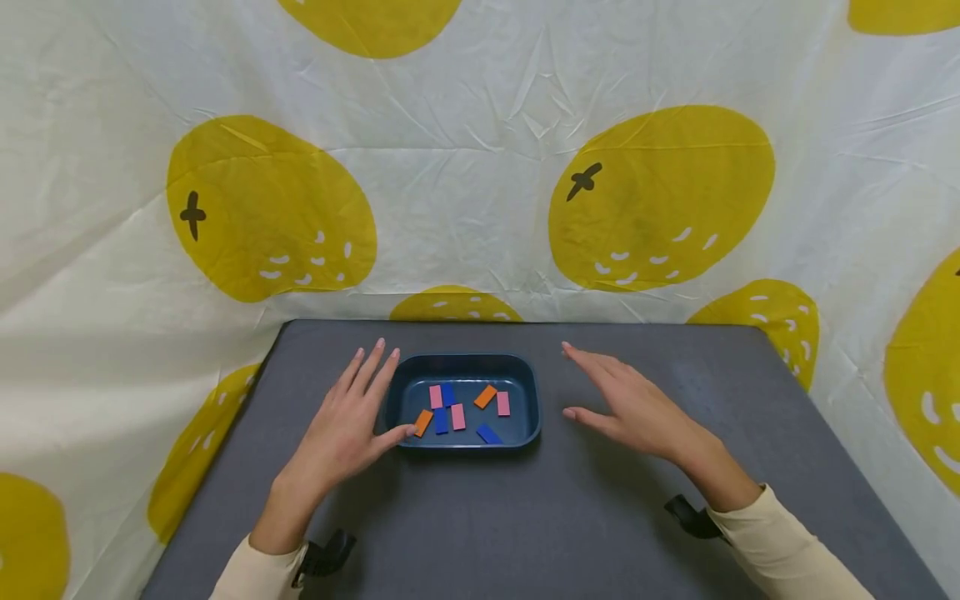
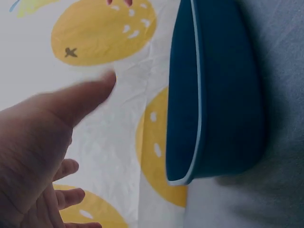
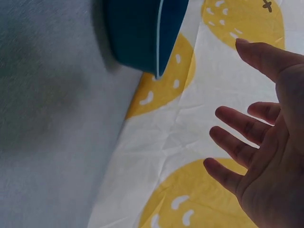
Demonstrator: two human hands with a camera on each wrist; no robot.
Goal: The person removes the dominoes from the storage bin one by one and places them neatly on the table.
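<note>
A dark blue rectangular tray (image 1: 465,447) sits toward the back of the table, holding small flat blocks: three pink blocks (image 1: 458,417), three blue blocks (image 1: 489,434) and two orange blocks (image 1: 485,397). My left hand (image 1: 345,429) is held at the tray's left side with fingers spread; its thumb overlaps the near left corner in the head view. To the right of the tray, my right hand (image 1: 637,408) hovers apart from it, fingers extended and thumb apart. Neither hand holds anything. Both wrist views show the tray's outer wall (image 2: 228,95) beside the hand, its blocks hidden there.
The table has a dark grey cover (image 1: 480,533). Behind it and along its sides hangs a white cloth (image 1: 465,208) printed with large yellow fruits. A black strap-like device (image 1: 326,557) is on the left wrist, another black device (image 1: 693,518) on the right.
</note>
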